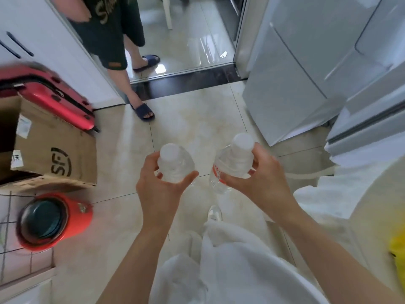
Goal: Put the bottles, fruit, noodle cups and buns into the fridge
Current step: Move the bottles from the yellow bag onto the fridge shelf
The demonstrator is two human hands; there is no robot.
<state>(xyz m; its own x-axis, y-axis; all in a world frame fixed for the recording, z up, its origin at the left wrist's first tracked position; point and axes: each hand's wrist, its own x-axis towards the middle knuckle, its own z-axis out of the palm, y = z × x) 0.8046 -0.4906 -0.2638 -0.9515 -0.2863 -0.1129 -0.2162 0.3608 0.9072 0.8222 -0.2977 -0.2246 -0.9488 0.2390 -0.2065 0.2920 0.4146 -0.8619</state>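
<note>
I hold two clear plastic water bottles with white caps over the tiled floor. My left hand (160,185) grips the left bottle (175,166) round its shoulder, fingers and thumb curled about it. The right bottle (232,161), which has a red label, is gripped near its neck by my right hand (260,178). The silver-grey fridge (306,69) stands at the upper right. Its doors look closed from this angle, and its right part is cut off by the frame edge.
Another person in dark slippers (142,110) stands in the doorway ahead. A cardboard box (52,154) and a red suitcase (57,99) sit on the left. A red pot (52,220) rests on the tiled counter at lower left. Something yellow (397,257) shows at the right edge.
</note>
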